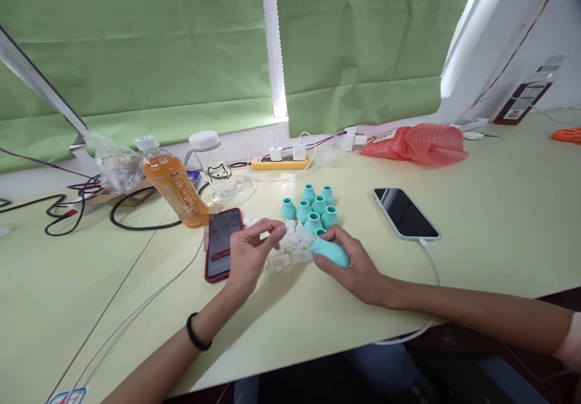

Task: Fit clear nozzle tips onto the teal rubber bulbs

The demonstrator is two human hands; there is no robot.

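My right hand (358, 268) is wrapped round a teal bulb-shaped piece (333, 252), tilted with its narrow end to the left. A translucent tip (308, 240) shows at that narrow end. My left hand (254, 249) hovers just left of it, thumb and forefinger pinched together; what lies between them, if anything, cannot be made out. Under and between my hands lies a heap of small translucent white parts (292, 237). Behind my right hand several teal vase-shaped pieces (313, 222) stand upright in a close cluster.
A red-cased phone (222, 234) lies by my left hand, a tea bottle (175, 183) and a clear jar (213, 165) behind it. Another phone (405, 213), with a charging cable, lies right. At the back are a yellow power strip (280, 163) and red bubble wrap (417, 143).
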